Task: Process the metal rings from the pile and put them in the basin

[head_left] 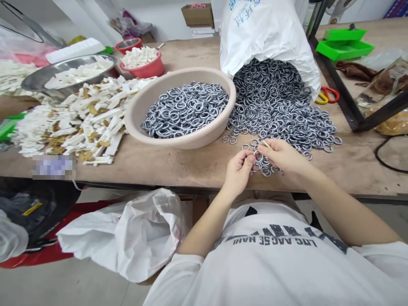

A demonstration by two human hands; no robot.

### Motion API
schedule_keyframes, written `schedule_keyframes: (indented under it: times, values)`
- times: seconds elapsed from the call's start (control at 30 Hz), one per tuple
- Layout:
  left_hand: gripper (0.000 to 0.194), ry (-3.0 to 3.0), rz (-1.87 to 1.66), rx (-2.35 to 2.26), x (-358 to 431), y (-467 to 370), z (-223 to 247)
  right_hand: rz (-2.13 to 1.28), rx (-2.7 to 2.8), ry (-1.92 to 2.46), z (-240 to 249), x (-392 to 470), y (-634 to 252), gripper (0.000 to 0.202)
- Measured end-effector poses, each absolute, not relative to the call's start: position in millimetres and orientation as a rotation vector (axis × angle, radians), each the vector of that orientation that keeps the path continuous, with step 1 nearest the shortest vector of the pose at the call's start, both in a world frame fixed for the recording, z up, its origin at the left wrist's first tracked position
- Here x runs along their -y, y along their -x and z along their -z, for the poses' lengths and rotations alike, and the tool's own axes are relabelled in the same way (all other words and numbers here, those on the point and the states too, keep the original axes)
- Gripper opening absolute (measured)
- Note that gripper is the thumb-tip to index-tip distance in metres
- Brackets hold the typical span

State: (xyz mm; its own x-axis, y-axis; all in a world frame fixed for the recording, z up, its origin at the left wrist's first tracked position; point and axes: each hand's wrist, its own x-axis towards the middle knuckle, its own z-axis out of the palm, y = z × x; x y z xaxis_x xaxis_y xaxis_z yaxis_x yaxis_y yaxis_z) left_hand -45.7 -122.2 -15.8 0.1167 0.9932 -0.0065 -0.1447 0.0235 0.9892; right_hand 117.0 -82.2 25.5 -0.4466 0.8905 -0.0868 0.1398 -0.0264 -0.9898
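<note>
Pinching a gray ring (256, 156) in left hand (239, 170), thin pale stick (267, 145) in right hand (282, 155), near workbench's (178, 168) front edge.

ring pile (283, 121) on table (172, 165) | basin (188, 142) left of ring pile | loose rings (188, 110) in basin | sack (264, 36) behind ring pile

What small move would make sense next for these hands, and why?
Probably easing the thin pale stick toward the ring at the fingertips of the left hand: the right hand pinches that stick, the hands nearly meet, and the left hand seems to grip the ring, though its hold is partly hidden.
</note>
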Motion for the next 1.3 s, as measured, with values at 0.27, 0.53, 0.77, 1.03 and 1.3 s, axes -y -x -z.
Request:
schedule_keyframes:
  times: [0.27,0.53,0.77,1.03,1.3]
  values:
    - [0.04,-0.99,-1.215,-0.979,127,33,13,-1.385,1.532,0.974,-10,98,-110,0.029]
    - [0.037,-0.675,-1.156,-0.742,134,32,0,-0.912,1.863,1.044,-12,103,-122,0.034]
    - [0.036,-0.625,-1.185,-0.745,137,34,-4,-0.415,2.212,1.046,-16,122,-120,0.036]
    - [0.041,-0.626,-1.165,-0.763,139,38,-2,-0.415,2.25,1.1,-15,120,-116,0.035]
    - [0.039,-0.61,-1.142,-0.734,137,50,4,-0.608,2.204,1.058,-19,124,-104,0.038]
